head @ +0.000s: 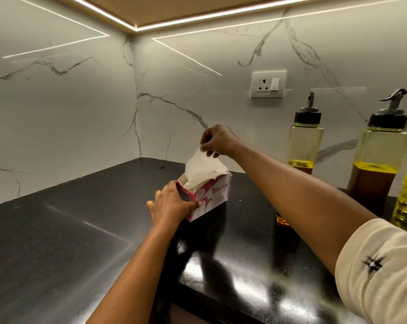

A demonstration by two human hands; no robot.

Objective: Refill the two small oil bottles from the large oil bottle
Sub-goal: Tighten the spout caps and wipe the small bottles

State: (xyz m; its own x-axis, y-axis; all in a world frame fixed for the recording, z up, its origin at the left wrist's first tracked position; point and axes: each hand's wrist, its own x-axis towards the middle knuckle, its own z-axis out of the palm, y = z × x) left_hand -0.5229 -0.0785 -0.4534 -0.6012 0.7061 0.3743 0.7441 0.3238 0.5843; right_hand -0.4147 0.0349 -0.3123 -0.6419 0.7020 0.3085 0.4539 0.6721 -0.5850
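Two capped clear square oil bottles (305, 146) (380, 164) wait at three o'clock. Right hand (217, 141) pinches white tissue (205, 170); left hand (172, 202) clamps the pink cardboard box (209, 195). Pull straight upward, steadily.

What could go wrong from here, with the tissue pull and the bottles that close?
1. The right forearm reaches across just in front of the two small oil bottles; drawing back could knock one over.
2. The tissue, pinched by the right hand, may tear or drag extra sheets out, though the left hand braces the tissue box.
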